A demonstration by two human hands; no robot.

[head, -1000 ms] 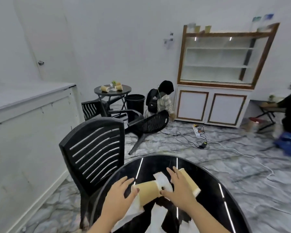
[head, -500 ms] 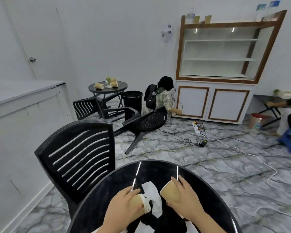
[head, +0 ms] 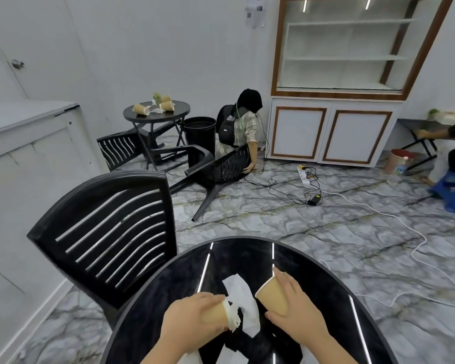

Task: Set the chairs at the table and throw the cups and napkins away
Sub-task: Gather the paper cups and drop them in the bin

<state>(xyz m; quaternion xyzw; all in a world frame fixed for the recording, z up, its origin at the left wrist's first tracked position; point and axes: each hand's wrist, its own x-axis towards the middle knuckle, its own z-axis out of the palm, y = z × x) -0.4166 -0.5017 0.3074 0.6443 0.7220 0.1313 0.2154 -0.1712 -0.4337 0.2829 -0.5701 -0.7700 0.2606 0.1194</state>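
Over the black table (head: 326, 271), each hand's grip wraps a paper cup, left cup (head: 216, 312) mostly hidden.

Café-like room: round tables (head: 326, 271), black chairs (head: 111, 232), display cabinet (head: 339, 74).

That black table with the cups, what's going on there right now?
A person is clearing the near black table. The left hand grips one paper cup along with a crumpled napkin, and the right hand holds a second cup. More white napkins lie on the tabletop. One black chair stands upright beside the table. Farther back, another chair lies tipped over near a black bin.
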